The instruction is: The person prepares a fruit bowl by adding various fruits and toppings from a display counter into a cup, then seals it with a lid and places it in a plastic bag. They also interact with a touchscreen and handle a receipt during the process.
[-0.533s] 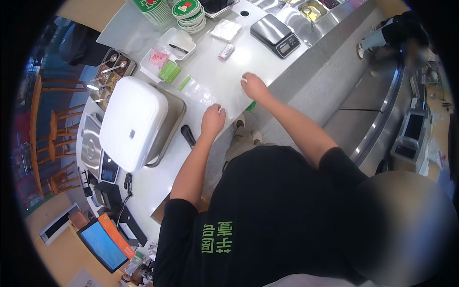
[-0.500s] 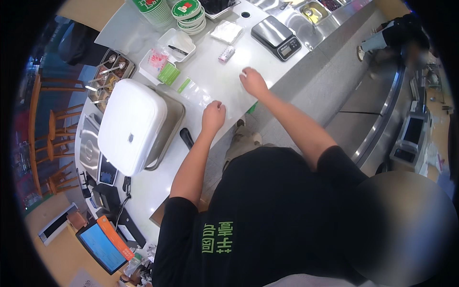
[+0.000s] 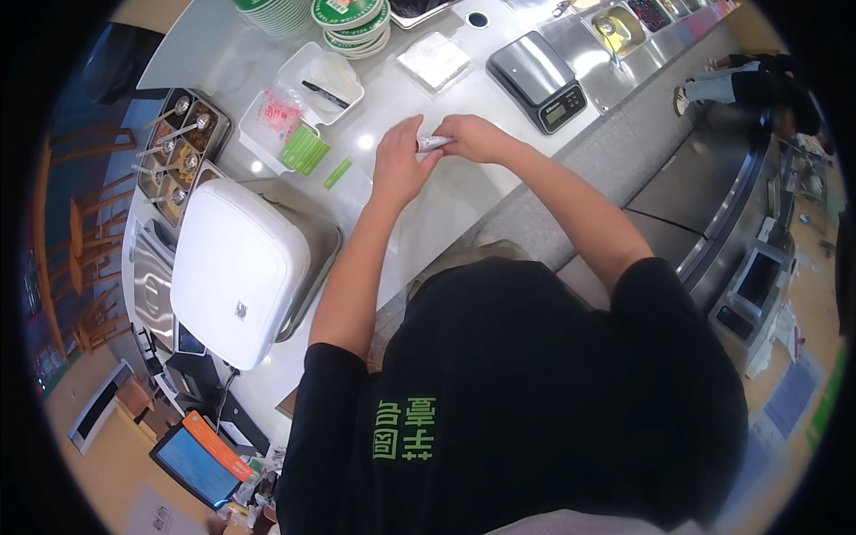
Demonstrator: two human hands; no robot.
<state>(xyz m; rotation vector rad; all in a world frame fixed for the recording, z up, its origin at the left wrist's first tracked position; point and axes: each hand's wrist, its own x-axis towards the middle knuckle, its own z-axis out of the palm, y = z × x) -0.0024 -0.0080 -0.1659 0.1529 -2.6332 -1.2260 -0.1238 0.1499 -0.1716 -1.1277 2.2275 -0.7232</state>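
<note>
Both my hands meet over the white counter [image 3: 450, 201], around a small white cylinder with pinkish-purple print [image 3: 432, 143]; its exact kind is unclear. My right hand [image 3: 479, 139] pinches its right end between closed fingers. At the other end, my left hand [image 3: 399, 165] has its thumb below and its fingers curled beside it, partly hiding it. A clear plastic bag with a green strip [image 3: 338, 173] lies flat just left of my left hand. Beyond it sit a green packet [image 3: 305, 150] and a clear bag with pink print [image 3: 278, 116].
A large white-lidded bin [image 3: 241, 267] stands at the left, beside metal topping trays with spoons [image 3: 183, 147]. Farther off are a white tray with a black pen [image 3: 325, 85], white napkins [image 3: 434, 61], stacked green-and-white lids [image 3: 352, 27] and a digital scale [image 3: 538, 78].
My right hand has moved to the printed cylinder and picked it up from the counter. My left hand has left the clear bag and moved forward to meet it.
</note>
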